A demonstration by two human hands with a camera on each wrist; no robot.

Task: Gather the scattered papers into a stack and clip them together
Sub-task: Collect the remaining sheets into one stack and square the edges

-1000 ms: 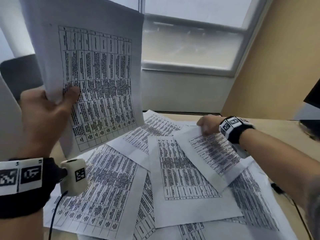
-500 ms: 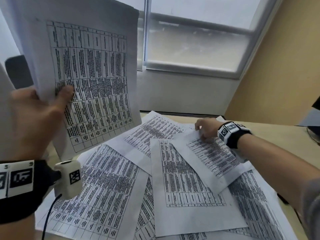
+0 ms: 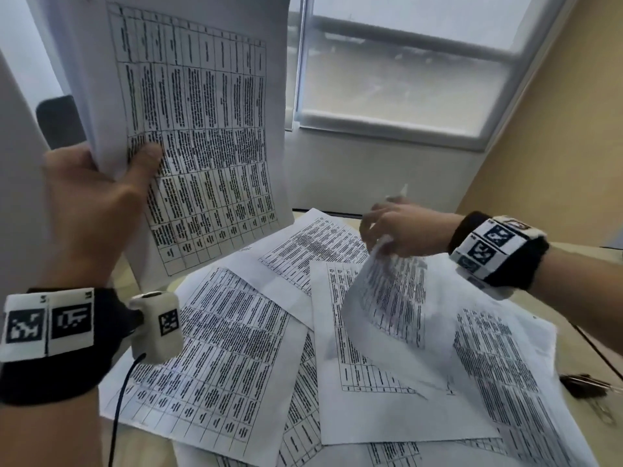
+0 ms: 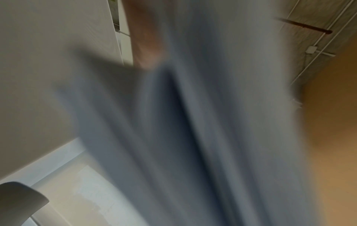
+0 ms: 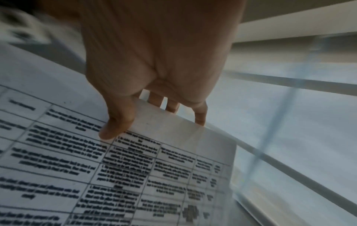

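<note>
Left hand [image 3: 89, 200] raised at upper left of the head view, gripping a held stack [image 3: 199, 129] of printed sheets; thumb lies across the front page, the other fingers are behind the paper and hidden. Stack stands nearly upright, printed table facing the camera, lower edge above the desk. Left wrist view: blurred grey sheet folds [image 4: 193, 130] fill the frame, one blurred fingertip at the top; no more can be told there.

Right hand [image 3: 404, 230] over the far middle of the desk, pinching the top edge of a single sheet [image 3: 394, 298]. Right wrist view: thumb [image 5: 117, 122] pressed on the printed side, fingers curled behind the edge. The pinched end is up off the pile and the sheet curves downward; its lower end lies on the papers beneath.

Loose papers [image 3: 229, 358] spread overlapping at mixed angles across the desk [image 3: 573, 298]. Small dark clips [image 3: 586, 387] on bare desk at the right edge, just beside the paper spread.

Window [image 3: 404, 79] behind the desk; tan wall [image 3: 556, 146] to the right
</note>
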